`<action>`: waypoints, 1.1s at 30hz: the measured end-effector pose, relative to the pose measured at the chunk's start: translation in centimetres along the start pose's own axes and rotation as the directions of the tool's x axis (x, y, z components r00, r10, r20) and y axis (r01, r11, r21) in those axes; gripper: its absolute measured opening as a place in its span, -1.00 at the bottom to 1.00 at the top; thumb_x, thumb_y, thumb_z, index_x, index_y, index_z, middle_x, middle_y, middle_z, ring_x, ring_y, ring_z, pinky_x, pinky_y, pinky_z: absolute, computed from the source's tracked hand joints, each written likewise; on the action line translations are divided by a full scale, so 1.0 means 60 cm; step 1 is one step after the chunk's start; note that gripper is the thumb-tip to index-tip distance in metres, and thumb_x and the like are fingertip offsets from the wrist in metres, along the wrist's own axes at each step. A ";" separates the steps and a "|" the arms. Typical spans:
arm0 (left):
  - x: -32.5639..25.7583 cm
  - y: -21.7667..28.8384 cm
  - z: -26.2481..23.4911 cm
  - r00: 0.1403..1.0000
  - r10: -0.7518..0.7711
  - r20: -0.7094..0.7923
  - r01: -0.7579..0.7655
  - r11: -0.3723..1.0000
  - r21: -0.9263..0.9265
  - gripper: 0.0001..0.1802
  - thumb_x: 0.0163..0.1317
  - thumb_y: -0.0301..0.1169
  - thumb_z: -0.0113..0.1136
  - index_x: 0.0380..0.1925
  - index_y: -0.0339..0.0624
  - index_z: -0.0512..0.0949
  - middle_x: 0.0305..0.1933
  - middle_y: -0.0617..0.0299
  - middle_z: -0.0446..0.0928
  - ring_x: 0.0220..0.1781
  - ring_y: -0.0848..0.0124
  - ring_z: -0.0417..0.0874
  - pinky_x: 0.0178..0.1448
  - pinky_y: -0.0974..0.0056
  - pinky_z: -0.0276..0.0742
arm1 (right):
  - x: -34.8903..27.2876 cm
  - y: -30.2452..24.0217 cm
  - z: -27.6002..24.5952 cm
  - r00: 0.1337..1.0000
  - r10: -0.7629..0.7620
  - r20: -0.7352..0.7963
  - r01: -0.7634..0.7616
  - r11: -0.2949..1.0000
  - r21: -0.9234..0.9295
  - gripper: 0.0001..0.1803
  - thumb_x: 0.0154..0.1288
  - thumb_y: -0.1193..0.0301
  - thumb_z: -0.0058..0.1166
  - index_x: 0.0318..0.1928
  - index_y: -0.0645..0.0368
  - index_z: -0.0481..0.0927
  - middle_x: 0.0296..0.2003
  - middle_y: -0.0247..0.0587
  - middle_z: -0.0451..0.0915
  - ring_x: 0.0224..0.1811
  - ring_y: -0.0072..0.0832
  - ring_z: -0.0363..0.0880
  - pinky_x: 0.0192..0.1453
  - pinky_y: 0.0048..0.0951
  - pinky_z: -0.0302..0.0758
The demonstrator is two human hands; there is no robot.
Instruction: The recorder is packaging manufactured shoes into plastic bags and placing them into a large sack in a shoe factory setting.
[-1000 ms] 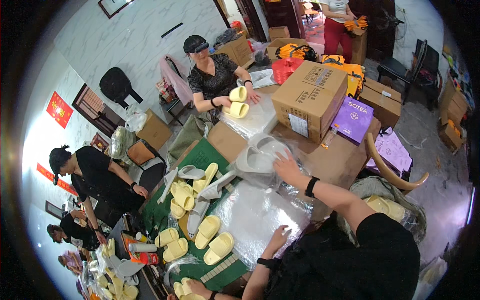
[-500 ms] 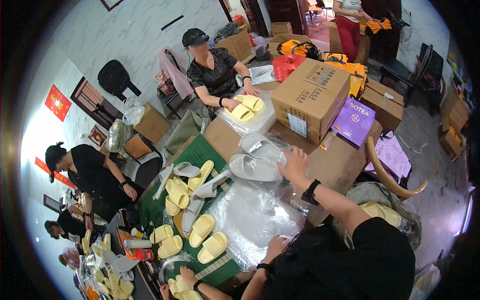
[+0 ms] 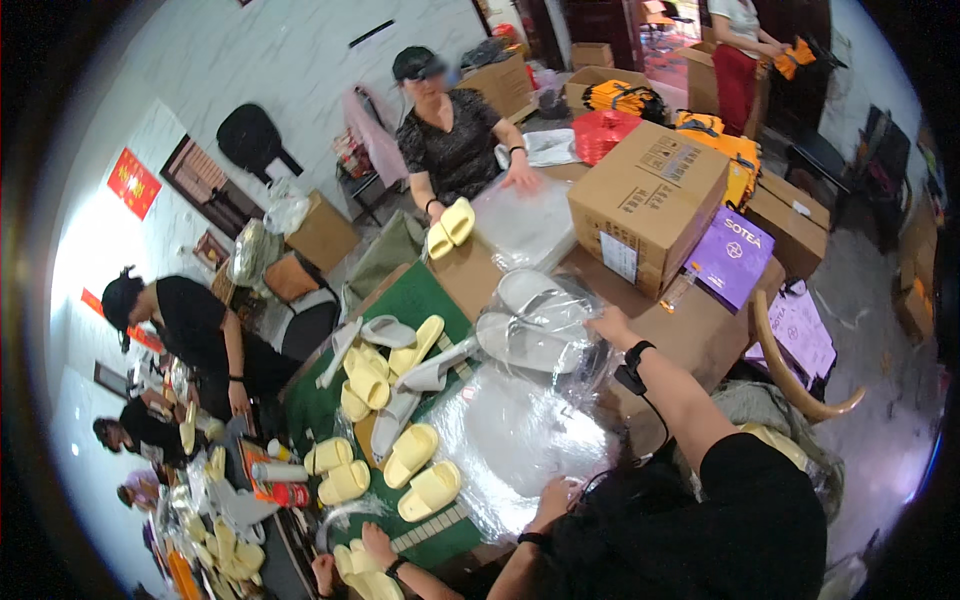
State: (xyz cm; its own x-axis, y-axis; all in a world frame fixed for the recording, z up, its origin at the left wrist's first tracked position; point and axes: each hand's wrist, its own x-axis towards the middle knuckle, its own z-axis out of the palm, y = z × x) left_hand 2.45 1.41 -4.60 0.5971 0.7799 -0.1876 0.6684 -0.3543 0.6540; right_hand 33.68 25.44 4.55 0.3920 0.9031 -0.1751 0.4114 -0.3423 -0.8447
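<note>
Head view: purple box [image 3: 733, 257] beside brown carton [image 3: 645, 205]

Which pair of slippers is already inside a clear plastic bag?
The grey pair of slippers under the right hand, bagged in clear plastic on the cardboard. The yellow slippers and other grey ones on the green mat lie loose, unbagged.

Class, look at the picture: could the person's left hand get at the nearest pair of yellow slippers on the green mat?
Probably yes. The left hand rests on the clear plastic sheets, and the yellow slippers lie just beside them with nothing between.
</note>
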 end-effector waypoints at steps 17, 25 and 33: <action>-0.023 0.082 0.044 0.970 -0.242 -0.017 0.237 0.931 0.278 -0.50 -0.01 -0.16 0.15 -0.02 -0.02 0.39 0.24 -0.02 0.11 0.27 0.02 0.11 0.19 -0.17 0.08 | -0.021 0.070 0.037 0.882 0.187 0.431 -0.432 0.686 0.586 -0.69 -0.05 0.44 0.19 -0.27 0.35 0.50 -0.41 -0.20 0.53 -0.39 -0.42 0.50 -0.31 -0.44 0.45; -0.020 0.087 0.024 0.984 -0.156 -0.080 0.175 0.893 0.416 -0.52 -0.04 -0.17 0.16 -0.05 0.03 0.39 0.16 -0.01 0.22 0.20 -0.03 0.20 0.03 -0.22 0.23 | -0.062 -0.014 0.031 0.997 0.028 0.076 -0.066 0.823 0.564 -0.64 -0.11 0.38 0.21 -0.30 0.38 0.52 -0.47 -0.26 0.53 -0.48 -0.57 0.43 -0.41 -0.50 0.36; -0.019 0.065 0.023 0.999 0.033 0.030 -0.044 0.864 0.502 -0.48 -0.03 -0.15 0.11 0.00 0.04 0.39 0.10 -0.04 0.26 0.18 -0.03 0.20 0.13 -0.25 0.12 | -0.182 -0.032 -0.075 0.997 -0.069 -0.028 0.074 0.888 0.455 -0.65 -0.09 0.34 0.19 -0.31 0.34 0.52 -0.47 -0.30 0.49 -0.43 -0.57 0.38 -0.35 -0.51 0.34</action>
State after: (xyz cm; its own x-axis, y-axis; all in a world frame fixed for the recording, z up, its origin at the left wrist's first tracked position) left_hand 5.00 -1.57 -2.82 0.6320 0.7518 -0.1880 0.7738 -0.5992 0.2053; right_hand 32.31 15.05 10.36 0.3855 0.9170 -0.1023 0.0202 -0.1192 -0.9927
